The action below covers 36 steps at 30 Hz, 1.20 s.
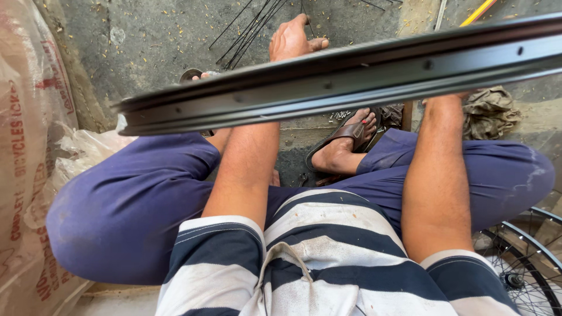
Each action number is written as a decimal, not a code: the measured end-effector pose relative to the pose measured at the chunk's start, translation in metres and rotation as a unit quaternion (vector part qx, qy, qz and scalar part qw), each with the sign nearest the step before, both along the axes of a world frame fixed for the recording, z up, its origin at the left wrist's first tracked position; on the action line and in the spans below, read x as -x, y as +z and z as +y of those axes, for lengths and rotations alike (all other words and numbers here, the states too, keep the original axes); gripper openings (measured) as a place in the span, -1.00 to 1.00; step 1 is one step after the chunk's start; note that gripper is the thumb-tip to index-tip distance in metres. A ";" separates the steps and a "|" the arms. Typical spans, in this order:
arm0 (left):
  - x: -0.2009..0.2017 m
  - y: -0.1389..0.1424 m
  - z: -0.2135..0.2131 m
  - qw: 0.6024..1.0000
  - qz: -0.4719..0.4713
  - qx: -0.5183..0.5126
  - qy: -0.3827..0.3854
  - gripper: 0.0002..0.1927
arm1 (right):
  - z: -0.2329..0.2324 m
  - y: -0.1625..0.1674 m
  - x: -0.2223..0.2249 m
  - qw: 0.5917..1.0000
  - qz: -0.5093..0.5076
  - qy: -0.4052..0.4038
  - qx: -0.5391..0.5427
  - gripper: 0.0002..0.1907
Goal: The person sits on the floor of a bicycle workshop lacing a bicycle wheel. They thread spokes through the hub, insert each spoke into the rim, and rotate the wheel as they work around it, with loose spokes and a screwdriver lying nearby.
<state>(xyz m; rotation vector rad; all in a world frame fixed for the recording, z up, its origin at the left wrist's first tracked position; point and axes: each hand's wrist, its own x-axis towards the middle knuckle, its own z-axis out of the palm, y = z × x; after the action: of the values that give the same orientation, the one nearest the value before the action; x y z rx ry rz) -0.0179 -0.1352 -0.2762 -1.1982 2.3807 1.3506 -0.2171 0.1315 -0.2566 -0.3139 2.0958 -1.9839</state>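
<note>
From my remote seat I see a black bicycle wheel rim [351, 79] running across the upper half of the view, from about nine o'clock up to two o'clock, its inner channel with spoke holes facing the camera. The left hand [291, 40] rises above the rim at twelve o'clock, fingers loosely curled and thumb out to the side, closed on nothing I can see; its forearm passes behind the rim, and whether it touches the rim I cannot tell. The right hand is hidden behind the rim near two o'clock, so only its forearm [436, 175] shows, and I cannot tell what its grip is doing. A bundle of thin black spokes [249, 29] lies on the grey concrete floor [146, 41] just beside the left hand, toward eleven o'clock. Below the rim, at centre, a foot in a brown sandal [348, 137] rests between knees in blue trousers. A crumpled rag [490, 111] lies at three o'clock, a finished spoked wheel [527, 263] sits at five o'clock, and a printed plastic sack [26, 152] fills the nine o'clock edge.
</note>
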 end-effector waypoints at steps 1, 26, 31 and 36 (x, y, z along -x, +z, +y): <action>-0.002 0.000 -0.001 1.000 0.003 0.004 -0.004 -0.22 | 0.001 0.000 0.000 1.000 0.001 -0.001 0.004 -0.62; 0.003 -0.021 0.007 0.999 -0.001 0.042 0.014 -0.19 | -0.022 -0.002 0.017 0.996 -0.084 -0.004 0.019 -0.50; -0.002 -0.028 0.010 0.998 0.004 0.056 0.019 -0.22 | -0.035 -0.009 0.017 0.987 -0.113 -0.117 -0.009 -0.52; -0.003 -0.035 0.012 0.996 0.004 0.090 -0.023 -0.22 | -0.025 -0.010 0.026 0.985 -0.125 -0.116 -0.004 -0.51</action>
<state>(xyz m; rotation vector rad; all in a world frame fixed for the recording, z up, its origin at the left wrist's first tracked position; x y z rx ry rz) -0.0145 -0.1233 -0.3108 -1.1737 2.5649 1.1509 -0.2435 0.1063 -0.2667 0.1824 2.0557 -2.0142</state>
